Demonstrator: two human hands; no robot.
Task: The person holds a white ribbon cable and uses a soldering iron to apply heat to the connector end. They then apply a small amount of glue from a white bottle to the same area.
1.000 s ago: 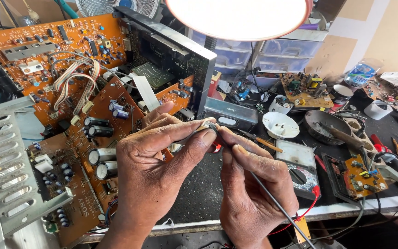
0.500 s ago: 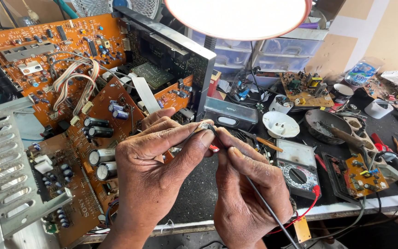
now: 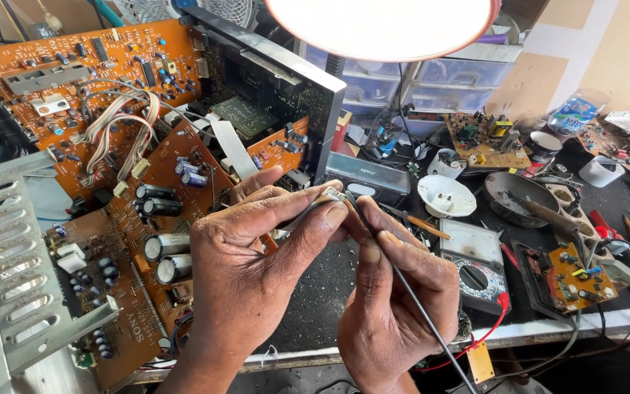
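Note:
My left hand (image 3: 253,270) pinches a small electronic component (image 3: 333,195) between thumb and forefinger, held above the dark bench mat. My right hand (image 3: 395,292) grips a thin black meter probe (image 3: 410,295) like a pen, and its tip touches the component. The probe's lead runs down past my wrist. An analogue multimeter (image 3: 475,263) with a red lead lies just to the right of my hands.
An opened amplifier chassis with orange circuit boards (image 3: 111,109), large capacitors (image 3: 162,248) and a metal heatsink (image 3: 9,277) fills the left. A lamp shade (image 3: 380,25) hangs overhead. Small boards, a white socket (image 3: 446,197), a bowl and plastic drawers crowd the right.
Both hands have stayed together over the bench. My right hand has shifted slightly, bringing the probe tip up against the component in my left fingers.

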